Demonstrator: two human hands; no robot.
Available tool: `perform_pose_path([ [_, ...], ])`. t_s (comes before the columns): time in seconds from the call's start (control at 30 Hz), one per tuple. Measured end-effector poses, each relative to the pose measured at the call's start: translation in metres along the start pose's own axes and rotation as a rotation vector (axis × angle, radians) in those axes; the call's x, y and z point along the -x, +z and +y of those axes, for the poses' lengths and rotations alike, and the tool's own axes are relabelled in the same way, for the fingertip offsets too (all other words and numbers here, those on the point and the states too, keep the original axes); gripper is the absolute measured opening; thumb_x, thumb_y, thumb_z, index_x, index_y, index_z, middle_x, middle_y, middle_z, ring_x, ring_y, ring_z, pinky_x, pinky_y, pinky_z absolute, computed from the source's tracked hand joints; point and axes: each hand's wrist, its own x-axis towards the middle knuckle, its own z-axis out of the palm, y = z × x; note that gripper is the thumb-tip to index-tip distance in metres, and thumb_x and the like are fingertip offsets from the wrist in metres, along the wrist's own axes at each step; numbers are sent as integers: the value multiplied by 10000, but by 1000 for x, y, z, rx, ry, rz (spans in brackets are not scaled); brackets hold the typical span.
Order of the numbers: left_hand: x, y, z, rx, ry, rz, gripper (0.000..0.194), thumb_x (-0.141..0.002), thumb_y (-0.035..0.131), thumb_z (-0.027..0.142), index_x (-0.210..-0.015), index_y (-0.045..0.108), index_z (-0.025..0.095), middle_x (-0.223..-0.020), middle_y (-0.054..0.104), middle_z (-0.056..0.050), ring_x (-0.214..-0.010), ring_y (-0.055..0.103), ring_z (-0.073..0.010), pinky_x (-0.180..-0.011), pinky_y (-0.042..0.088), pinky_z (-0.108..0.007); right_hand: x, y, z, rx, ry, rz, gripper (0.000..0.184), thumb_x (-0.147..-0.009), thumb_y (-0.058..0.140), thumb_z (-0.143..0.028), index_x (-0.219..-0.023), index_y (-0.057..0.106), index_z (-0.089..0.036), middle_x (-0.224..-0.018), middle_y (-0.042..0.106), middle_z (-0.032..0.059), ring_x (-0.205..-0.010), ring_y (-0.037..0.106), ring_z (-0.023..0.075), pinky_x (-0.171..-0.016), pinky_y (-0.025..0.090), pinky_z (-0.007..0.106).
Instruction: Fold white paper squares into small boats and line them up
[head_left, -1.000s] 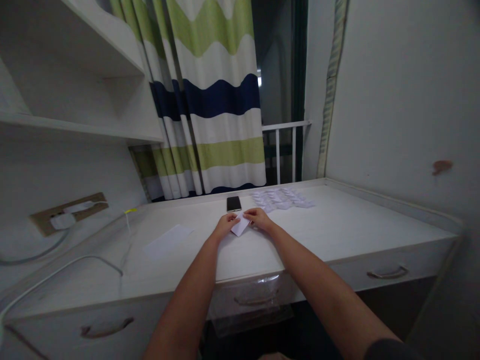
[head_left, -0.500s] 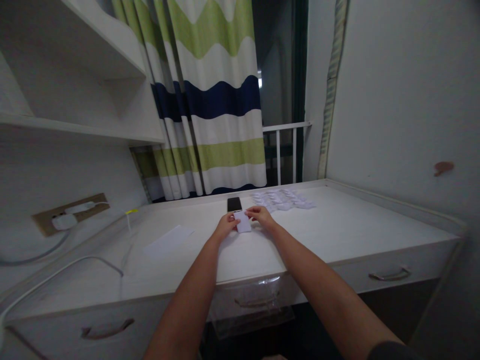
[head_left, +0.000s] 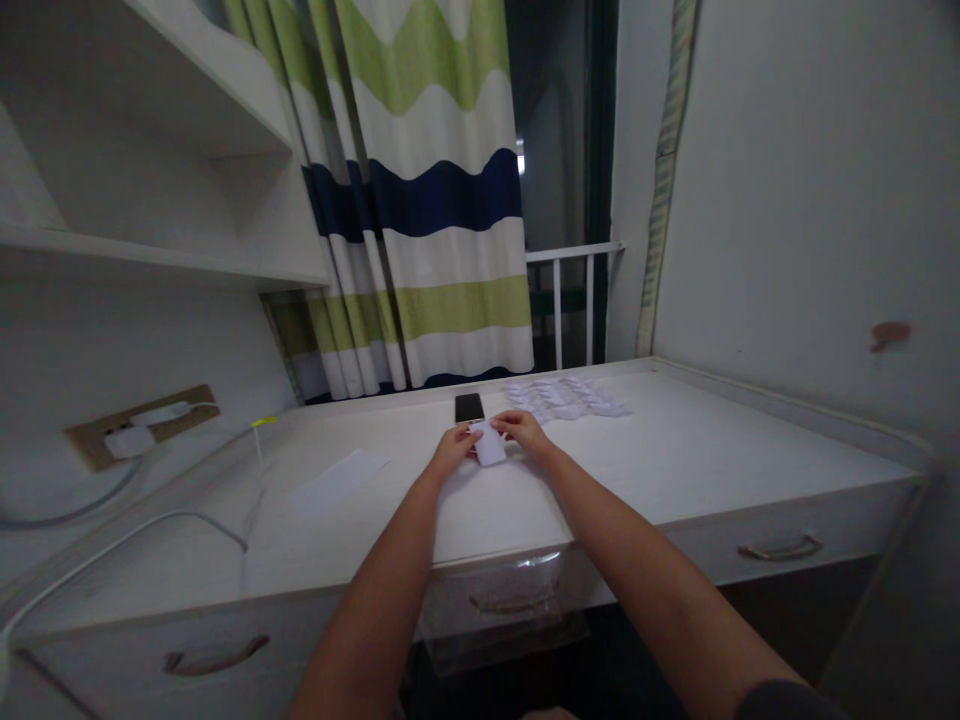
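Observation:
Between my hands, above the white desk, is a small white piece of paper (head_left: 490, 448), roughly rectangular. My left hand (head_left: 453, 448) pinches its left edge with thumb and fingers. At its upper right corner, my right hand (head_left: 521, 428) grips it between thumb and fingertips. A black phone (head_left: 469, 408) lies on the desk just beyond the paper. Behind my right hand, several folded white paper pieces (head_left: 566, 398) lie in rows. Over to the left, a flat white paper sheet (head_left: 341, 477) rests on the desk.
The white desk (head_left: 720, 440) has raised edges at the back and right. A white cable (head_left: 180, 515) runs over its left side, near a wall socket with plugs (head_left: 142, 425). A striped curtain (head_left: 450, 200) hangs behind. Drawers with handles (head_left: 780, 549) line the front.
The small paper has tilted slightly, its lower end shifting a little to the right. Both hands keep their hold and have barely moved.

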Motion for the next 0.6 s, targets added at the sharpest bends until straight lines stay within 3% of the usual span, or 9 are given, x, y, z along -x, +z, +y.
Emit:
perform_pose_path([
  [0.17, -4, -2, -4, -7, 41, 23, 394, -562, 666, 451, -750, 613, 109, -713, 633, -53, -624, 580, -152, -567, 481, -282, 0, 0, 1, -7, -8, -13, 186, -558, 655, -336, -639, 631, -170, -605, 590, -4, -562, 503, 104, -508, 361, 220],
  [0.6, -3, -3, -4, -25, 32, 12, 410, -583, 650, 469, -776, 614, 109, -711, 627, -51, -620, 582, -152, -545, 478, -270, -1, 0, 3, -36, 34, 1, 214, -541, 674, -348, -645, 647, -163, -628, 607, 12, -590, 516, 109, -544, 374, 233],
])
